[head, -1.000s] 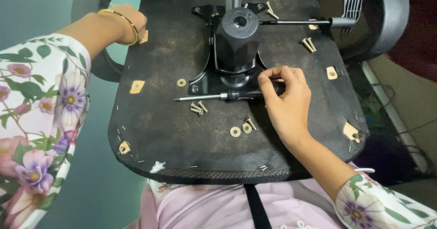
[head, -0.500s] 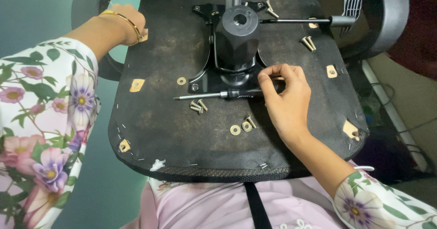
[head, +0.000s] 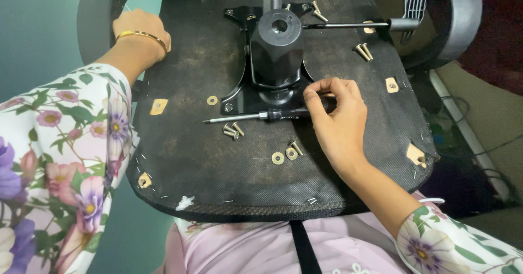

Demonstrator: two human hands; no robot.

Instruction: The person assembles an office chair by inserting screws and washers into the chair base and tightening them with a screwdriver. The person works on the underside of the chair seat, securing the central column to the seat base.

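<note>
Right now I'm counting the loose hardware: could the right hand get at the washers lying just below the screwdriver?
Probably yes. The right hand holds the screwdriver handle, and the washers lie bare on the seat underside beside it, nothing between them.

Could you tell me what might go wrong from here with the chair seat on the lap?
The loose screws and washers lie free on the seat; a tilt could roll them off. The right hand pinches the screwdriver by its handle only, so it may slip. The left hand alone steadies the seat.
</note>
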